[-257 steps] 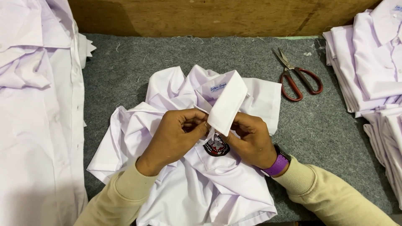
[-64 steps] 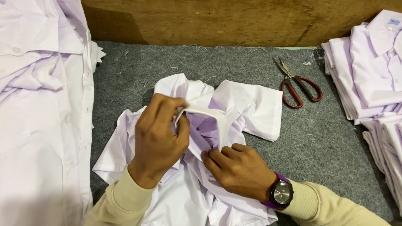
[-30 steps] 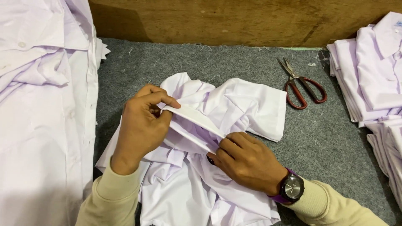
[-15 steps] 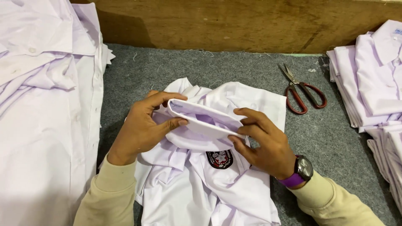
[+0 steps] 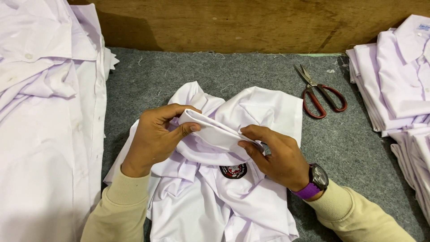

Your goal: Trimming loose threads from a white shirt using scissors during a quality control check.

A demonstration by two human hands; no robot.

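1. Lying crumpled on the grey felt table [image 5: 188, 76], in the middle of the scene, is a white shirt [image 5: 251, 201]; a round dark badge [image 5: 233, 170] shows on its chest.
2. Its collar [image 5: 215, 134] is lifted off the heap and stretched between both hands as a folded band, left to right.
3. Left hand [image 5: 156, 136]: curled around the collar's left end, thumb under and fingers over, pinching the fabric.
4. Right hand [image 5: 275, 154]: fingers bent, thumb and forefinger nipping the collar's right end; the palm rests on the shirt. A dark watch with a purple strap [image 5: 313, 181] sits on that wrist, and both arms wear beige sleeves.
5. Red-handled scissors [image 5: 320, 94] lie on the felt to the far right of the shirt, blades shut, well apart from the hands.
6. A loose pile of white shirts [image 5: 45, 112] fills the left side; folded white shirts [image 5: 398, 80] are stacked at the right edge.
7. A wooden board [image 5: 233, 22] runs along the far edge of the table.
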